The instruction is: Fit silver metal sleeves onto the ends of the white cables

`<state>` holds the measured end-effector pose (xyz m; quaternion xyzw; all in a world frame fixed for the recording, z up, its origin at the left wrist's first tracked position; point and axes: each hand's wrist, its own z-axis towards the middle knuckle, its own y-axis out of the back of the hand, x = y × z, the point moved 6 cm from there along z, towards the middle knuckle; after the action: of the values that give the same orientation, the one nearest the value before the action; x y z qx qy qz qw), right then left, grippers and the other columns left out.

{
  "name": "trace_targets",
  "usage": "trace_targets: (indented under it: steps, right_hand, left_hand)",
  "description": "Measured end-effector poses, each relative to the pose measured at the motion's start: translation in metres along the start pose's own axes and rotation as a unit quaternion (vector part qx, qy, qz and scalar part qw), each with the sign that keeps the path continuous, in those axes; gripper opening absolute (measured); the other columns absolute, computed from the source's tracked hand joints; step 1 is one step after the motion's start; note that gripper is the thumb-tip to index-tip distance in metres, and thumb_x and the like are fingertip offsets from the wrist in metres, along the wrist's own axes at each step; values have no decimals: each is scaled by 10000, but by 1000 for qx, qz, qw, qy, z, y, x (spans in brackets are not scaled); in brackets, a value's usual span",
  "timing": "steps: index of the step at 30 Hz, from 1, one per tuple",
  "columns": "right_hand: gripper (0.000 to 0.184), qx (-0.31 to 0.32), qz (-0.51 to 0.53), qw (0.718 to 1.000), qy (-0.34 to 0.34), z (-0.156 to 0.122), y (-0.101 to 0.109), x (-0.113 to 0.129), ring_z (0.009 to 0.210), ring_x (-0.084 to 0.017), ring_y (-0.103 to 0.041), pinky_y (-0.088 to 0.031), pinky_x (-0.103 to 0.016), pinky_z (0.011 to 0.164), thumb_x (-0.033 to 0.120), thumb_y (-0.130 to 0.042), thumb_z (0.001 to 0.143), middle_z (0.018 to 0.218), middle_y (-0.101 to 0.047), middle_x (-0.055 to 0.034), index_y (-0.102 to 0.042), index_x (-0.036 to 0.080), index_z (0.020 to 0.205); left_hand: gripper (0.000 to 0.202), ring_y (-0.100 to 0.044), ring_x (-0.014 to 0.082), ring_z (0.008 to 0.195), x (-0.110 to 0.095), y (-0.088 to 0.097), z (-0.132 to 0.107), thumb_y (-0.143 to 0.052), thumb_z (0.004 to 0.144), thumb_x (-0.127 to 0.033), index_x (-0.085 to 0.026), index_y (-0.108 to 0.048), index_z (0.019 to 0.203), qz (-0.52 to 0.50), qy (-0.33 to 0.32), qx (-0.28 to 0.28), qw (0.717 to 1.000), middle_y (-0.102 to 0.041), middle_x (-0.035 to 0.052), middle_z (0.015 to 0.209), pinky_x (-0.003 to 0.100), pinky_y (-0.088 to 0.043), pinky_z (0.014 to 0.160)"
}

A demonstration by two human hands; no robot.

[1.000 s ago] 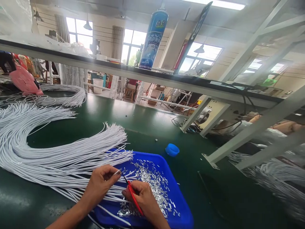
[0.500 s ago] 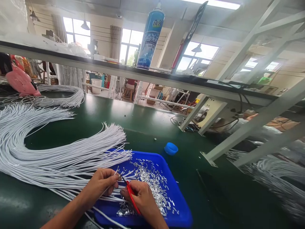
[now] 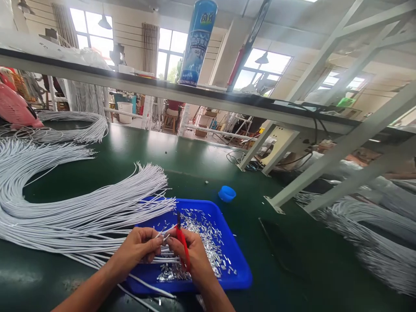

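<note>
The left hand (image 3: pixel 139 246) has its thumb and forefinger pressed together, pinching the end of 1 white wire (image 3: pixel 159 235) above the near part of a blue tray (image 3: pixel 242 279). The right hand (image 3: pixel 196 253) comes in just beside it, thumb and forefinger nearly closed at a small pale bit; whether they grip it, I cannot tell. The other fingers curl round a red-handled tool (image 3: pixel 183 245), whose dark tip points up and away from the wire; its blades are too small to read.

For clean work at this end, I would keep the left pinch close to the tip so the thin wire cannot bend, keep both hands over the tray to catch scraps, and angle the tool clear of the left thumb while the fingertips work.

Silvery pieces (image 3: pixel 211 247) lie scattered in the tray. A thick bundle of white wires (image 3: pixel 81 208) curves in from the left, its loose ends over the tray's edge. Beyond sit a small blue cup (image 3: pixel 226 193) on the green table (image 3: pixel 130 149), then a shelf (image 3: pixel 136 88) with a blue spray can (image 3: pixel 198 45), and windows (image 3: pixel 170 52) behind.
</note>
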<state>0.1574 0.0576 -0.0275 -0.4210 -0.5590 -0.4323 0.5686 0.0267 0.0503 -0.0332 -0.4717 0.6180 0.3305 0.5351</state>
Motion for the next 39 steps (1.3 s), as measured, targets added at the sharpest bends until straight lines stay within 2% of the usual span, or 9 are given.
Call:
trace_targets:
  steps: [4,6,9,11,14,18,23,30,39]
  right_hand:
    - [239,-92,-179,968,149,-10,-6,12,596,-145,-458,-365,-264,571,344,-540,761,585,-518,-20,-557,178,590]
    - [231,-111,-181,964,162,-10,-4,12,587,-142,-437,-356,-265,567,318,-552,729,570,-482,-12,-508,189,542]
    - [296,-101,-44,992,68,1,12,1,485,-115,-380,-325,-235,455,375,-498,760,513,-395,23,-418,202,534]
    - [349,-126,74,989,24,6,30,-2,450,-102,-351,-295,-217,409,430,-466,779,492,-343,44,-356,210,531]
    - [371,-186,179,966,4,5,50,-2,467,-82,-362,-298,-205,445,425,-593,740,499,-375,53,-390,190,538]
    - [312,-105,113,987,-39,2,31,-3,470,-70,-352,-272,-209,465,405,-692,675,505,-430,50,-536,149,590]
    - [314,-45,114,991,-59,2,5,-8,510,-79,-395,-292,-211,498,411,-702,656,566,-500,29,-664,125,780]
    - [294,-37,138,988,-56,2,-4,-8,462,-64,-336,-266,-203,464,409,-710,622,490,-428,54,-625,127,625]
    - [309,-56,127,988,-73,5,0,-17,438,-65,-343,-244,-201,440,416,-700,617,462,-439,48,-637,117,666]
  left_hand:
    - [384,-319,76,441,-1,8,-2,-599,720,-472,-146,-506,538,133,-26,-103,985,-397,-53,468,207,-214,439]
    - [389,-300,81,455,-4,11,-3,-587,729,-456,-153,-488,506,177,-47,-139,973,-359,-59,459,209,-208,440]
    - [349,-334,87,493,-7,1,-3,-598,733,-439,-144,-543,555,148,-80,-60,984,-418,-41,522,205,-245,461]
    - [333,-355,85,503,-8,-6,-3,-628,714,-447,-138,-578,602,87,-78,6,993,-456,-32,557,203,-266,475]
    - [342,-358,67,463,-4,-4,-1,-650,694,-467,-134,-591,643,-6,-18,4,1000,-510,-28,553,195,-250,462]
    - [347,-352,47,416,1,3,0,-649,701,-466,-129,-582,654,-61,29,-37,997,-549,-20,542,189,-198,432]
    - [385,-341,43,402,4,2,0,-618,726,-482,-125,-553,597,-40,21,-28,999,-515,-30,497,191,-190,427]
    - [396,-349,50,402,9,0,3,-593,742,-497,-132,-532,601,3,0,-27,1000,-492,-42,477,187,-196,427]
    - [413,-341,50,380,7,1,3,-598,718,-526,-139,-514,602,-2,20,-39,999,-482,-47,463,189,-163,419]
